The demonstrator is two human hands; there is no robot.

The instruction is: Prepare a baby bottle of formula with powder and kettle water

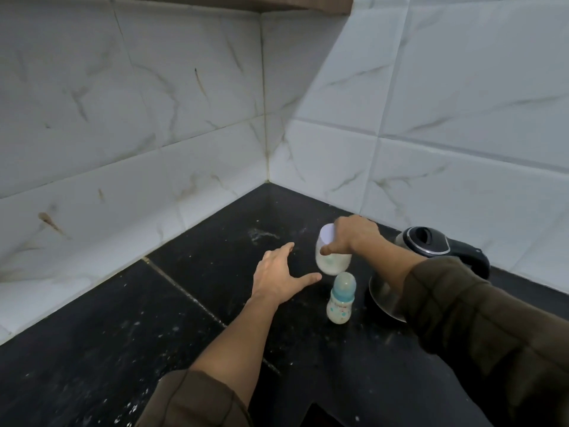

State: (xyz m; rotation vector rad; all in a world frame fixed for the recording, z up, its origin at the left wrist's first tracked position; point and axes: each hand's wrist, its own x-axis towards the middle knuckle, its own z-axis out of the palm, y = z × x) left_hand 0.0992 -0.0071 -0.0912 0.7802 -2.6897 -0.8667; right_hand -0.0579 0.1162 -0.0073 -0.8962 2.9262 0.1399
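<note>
A small baby bottle (340, 305) with a teal collar and clear cap stands upright on the black counter (154, 334). Just behind it is a white translucent powder jar (331, 261) with a white lid. My right hand (351, 237) is wrapped around the jar's top from the right. My left hand (281, 277) hovers open, fingers spread, just left of the jar and apart from it. A steel kettle (428, 245) with a black lid and handle stands to the right, partly hidden behind my right forearm.
White marble-look tiled walls (154, 134) meet in a corner behind the counter. A pale smear (261, 235) marks the counter near the corner. A wooden cabinet edge (277, 1) runs along the top.
</note>
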